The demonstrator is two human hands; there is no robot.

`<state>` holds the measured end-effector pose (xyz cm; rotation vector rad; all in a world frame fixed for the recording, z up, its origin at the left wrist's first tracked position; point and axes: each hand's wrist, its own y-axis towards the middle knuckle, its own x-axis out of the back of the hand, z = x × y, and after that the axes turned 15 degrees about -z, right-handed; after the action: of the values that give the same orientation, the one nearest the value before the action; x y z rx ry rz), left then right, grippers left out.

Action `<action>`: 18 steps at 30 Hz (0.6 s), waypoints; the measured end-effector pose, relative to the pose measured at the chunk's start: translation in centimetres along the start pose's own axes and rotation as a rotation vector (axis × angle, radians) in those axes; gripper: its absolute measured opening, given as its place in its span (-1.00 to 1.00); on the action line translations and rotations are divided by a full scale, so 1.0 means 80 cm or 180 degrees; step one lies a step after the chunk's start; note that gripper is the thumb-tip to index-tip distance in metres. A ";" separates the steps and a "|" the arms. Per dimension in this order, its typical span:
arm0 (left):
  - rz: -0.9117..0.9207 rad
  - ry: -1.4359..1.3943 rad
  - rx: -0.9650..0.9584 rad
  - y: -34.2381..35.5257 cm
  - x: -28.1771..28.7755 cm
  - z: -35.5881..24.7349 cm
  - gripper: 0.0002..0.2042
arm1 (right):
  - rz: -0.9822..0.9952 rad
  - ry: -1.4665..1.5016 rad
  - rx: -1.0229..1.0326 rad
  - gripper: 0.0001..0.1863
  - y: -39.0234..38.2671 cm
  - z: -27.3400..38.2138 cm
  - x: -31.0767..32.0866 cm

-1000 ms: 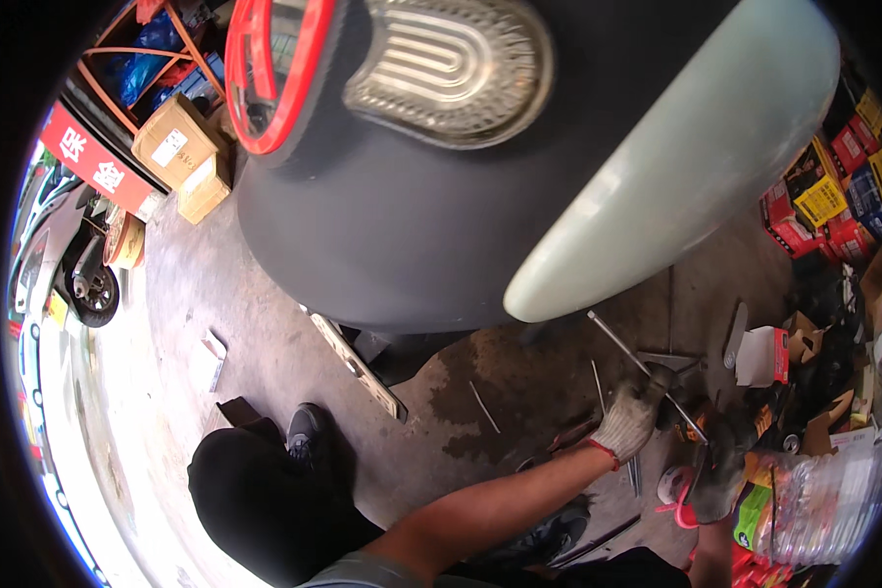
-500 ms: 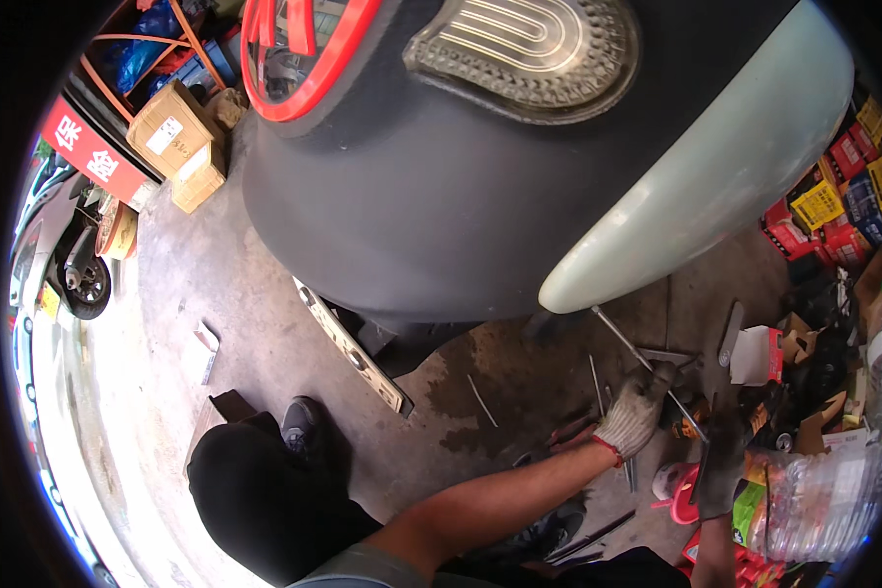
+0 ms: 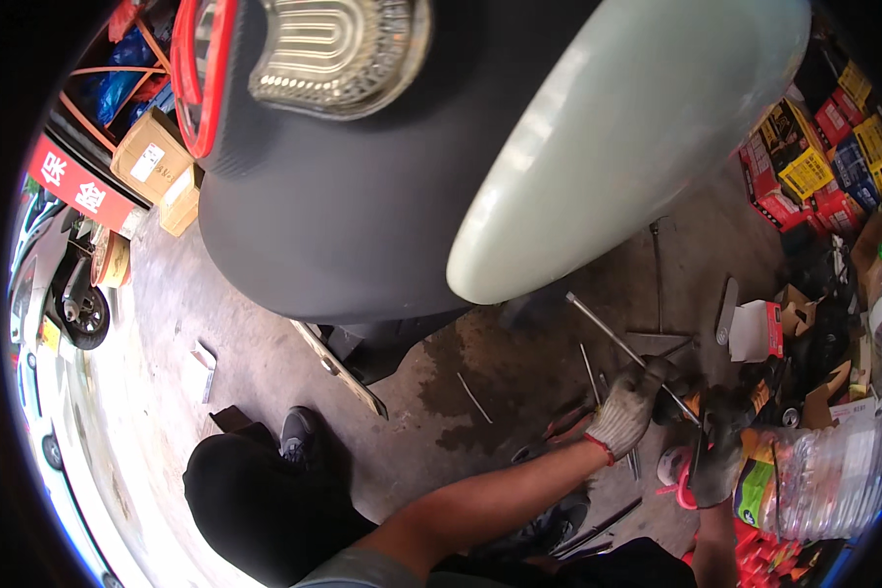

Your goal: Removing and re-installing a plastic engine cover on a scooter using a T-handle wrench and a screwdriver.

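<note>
My left hand (image 3: 625,416), in a pale knit glove with dark palm and red cuff, grips a long slender metal rod (image 3: 599,320) slanting up-left beneath a scooter's body. My right hand (image 3: 715,461), gloved in dark grey, is closed at the rod's lower end; exactly what its fingers hold is partly hidden. Above are the scooter's matte black panel (image 3: 333,216), pale grey-green side panel (image 3: 608,147) and clear studded footrest-shaped plate (image 3: 328,54) beside a red-rimmed piece (image 3: 206,78). Several thin rods (image 3: 475,397) lie on the floor.
Cardboard boxes (image 3: 162,162) and a parked scooter (image 3: 83,284) are at left. Stacked colourful boxes (image 3: 808,171), a large plastic water bottle (image 3: 823,475) and a pink-red object (image 3: 681,490) are at right. My shoe (image 3: 299,431) rests on the stained concrete floor (image 3: 245,323).
My view has shifted, so the scooter's panels appear further left and the side panel larger. Both hands stay on the rod, slightly higher in the picture.
</note>
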<state>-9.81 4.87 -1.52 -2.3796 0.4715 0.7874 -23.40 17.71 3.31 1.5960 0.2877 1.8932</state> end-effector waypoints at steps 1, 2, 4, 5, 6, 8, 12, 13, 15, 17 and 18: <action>-0.0078 0.0039 0.0115 0.001 0.001 -0.001 -0.63 | 0.0018 0.0085 0.0253 -0.70 -0.001 0.002 -0.001; -0.0072 0.0245 0.0045 0.001 0.002 0.000 -0.62 | 0.0162 0.0339 -0.0012 -0.76 -0.001 0.000 -0.001; -0.0028 0.0471 -0.0009 0.000 0.000 0.009 -0.62 | 0.0345 0.0703 -0.0419 -0.81 -0.009 -0.004 -0.001; 0.0059 0.0550 -0.0207 -0.002 -0.003 0.016 -0.61 | 0.0390 0.0825 -0.0557 -0.81 -0.014 -0.009 0.000; 0.0102 0.0599 -0.0298 -0.003 -0.005 0.024 -0.61 | 0.0655 0.2468 -0.2568 -0.76 -0.021 -0.014 0.005; 0.0070 0.0568 -0.0170 -0.006 -0.009 0.037 -0.60 | 0.1011 0.4175 -0.4823 -0.67 -0.032 -0.026 0.015; -0.0021 0.0629 -0.0191 -0.009 -0.013 0.044 -0.59 | 0.1876 0.5197 -0.3412 -0.68 -0.032 -0.044 0.036; -0.0049 0.0759 -0.0307 -0.009 -0.014 0.041 -0.59 | 0.1871 0.5057 -0.3278 -0.69 -0.027 -0.046 0.036; 0.0022 0.0622 -0.0245 -0.009 -0.016 0.032 -0.59 | 0.0296 0.1878 -0.1518 -0.75 -0.009 -0.049 0.027; 0.0039 0.0337 0.0099 -0.009 -0.018 0.023 -0.58 | 0.0262 0.1569 -0.1576 -0.77 0.007 -0.049 0.019; 0.0045 0.0092 0.0203 -0.011 -0.019 0.020 -0.56 | 0.0453 0.1840 -0.1771 -0.76 0.008 -0.044 0.018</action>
<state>-11.26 6.76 -1.24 -2.3339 0.5182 0.7342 -27.02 18.87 3.98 0.7065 -0.1196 2.2592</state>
